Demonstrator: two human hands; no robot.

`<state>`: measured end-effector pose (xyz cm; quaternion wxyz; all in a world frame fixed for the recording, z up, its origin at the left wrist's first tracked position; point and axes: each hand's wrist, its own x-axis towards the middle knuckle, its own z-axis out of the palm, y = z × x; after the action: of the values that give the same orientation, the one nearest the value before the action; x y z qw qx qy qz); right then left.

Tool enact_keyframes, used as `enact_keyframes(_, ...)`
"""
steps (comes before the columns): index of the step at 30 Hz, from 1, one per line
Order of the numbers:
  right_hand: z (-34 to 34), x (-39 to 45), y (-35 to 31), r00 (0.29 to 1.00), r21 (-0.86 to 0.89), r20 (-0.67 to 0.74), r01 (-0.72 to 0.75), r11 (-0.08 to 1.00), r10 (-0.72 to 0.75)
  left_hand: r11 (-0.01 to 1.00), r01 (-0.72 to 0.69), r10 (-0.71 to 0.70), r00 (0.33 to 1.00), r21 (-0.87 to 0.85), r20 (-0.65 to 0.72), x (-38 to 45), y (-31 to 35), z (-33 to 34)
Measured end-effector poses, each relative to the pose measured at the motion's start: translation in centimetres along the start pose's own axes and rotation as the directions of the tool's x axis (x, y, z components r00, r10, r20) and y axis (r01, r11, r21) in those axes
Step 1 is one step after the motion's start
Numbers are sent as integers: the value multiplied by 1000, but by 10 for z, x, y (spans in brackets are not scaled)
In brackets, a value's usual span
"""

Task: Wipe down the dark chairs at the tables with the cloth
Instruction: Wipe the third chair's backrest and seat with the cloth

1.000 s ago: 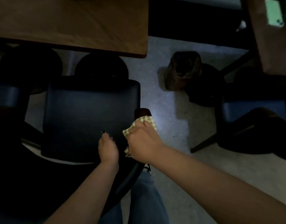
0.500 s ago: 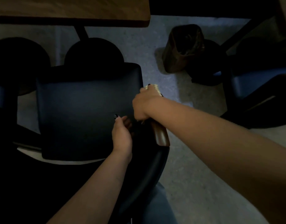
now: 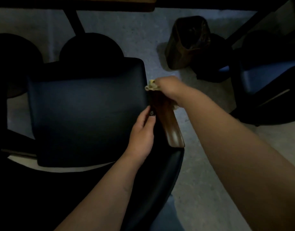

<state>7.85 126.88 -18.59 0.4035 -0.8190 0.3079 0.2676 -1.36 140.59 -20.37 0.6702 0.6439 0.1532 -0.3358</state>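
Chair [image 3: 86, 114] | our right hand [image 3: 166, 87] grips cloth [image 3: 151, 85] at armrest [image 3: 168, 124] far end | left hand [image 3: 141, 132], fingers straight, beside armrest | we judge: wipe along armrest's length, pressing evenly

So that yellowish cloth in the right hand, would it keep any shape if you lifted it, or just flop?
Probably flop: the cloth is bunched into soft folds where the right hand grips it at the far end of the wooden armrest. It also looks light, since only a small wad shows past the fingers. It seems unlikely to slip while gripped.
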Motion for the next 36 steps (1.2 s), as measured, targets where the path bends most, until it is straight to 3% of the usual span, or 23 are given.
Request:
enact_keyframes(2,-6,12,13,980,319,104,-193,928,168,999,-2,1,998,32,57,-1,3,2)
enact_keyframes(5,-5,12,27,965,570,190,-259,780,181,999,-4,0,996,44,90,-1,4,1)
enact_keyframes(8,0,-8,34,998,616,48,-55,786,32,997,-19,13,996,74,89,0,2,1)
enact_keyframes(11,16,-51,46,976,493,-133,217,843,-174,996,-40,34,996,76,78,2,0,2)
enact_keyframes(13,28,-66,49,962,440,-208,251,862,-175,995,-47,40,996,86,85,3,-1,2)
enact_keyframes(15,28,-60,43,982,563,-168,166,809,-85,993,-55,46,995,101,89,3,-2,1)
enact_keyframes(17,21,-37,36,997,763,-58,9,647,54,990,-62,50,994,125,96,3,-2,0)
enact_keyframes(20,20,-4,49,976,858,140,-205,471,169,988,-71,56,992,139,110,3,-3,-2)
enact_keyframes(22,28,4,65,958,850,213,-279,446,193,989,-74,59,991,127,121,3,-4,-2)
enact_keyframes(24,33,4,71,964,861,217,-263,435,153,991,-66,51,991,115,127,4,-5,-2)
enact_keyframes(28,21,0,58,999,844,-1,28,536,-50,991,-53,39,993,122,116,5,-9,-3)
enact_keyframes(31,10,-20,42,944,619,-158,322,716,-288,994,-40,30,993,97,111,5,-8,-3)
enact_keyframes(36,3,-70,39,835,182,-107,551,815,-540,998,-56,53,996,41,76,0,2,-1)
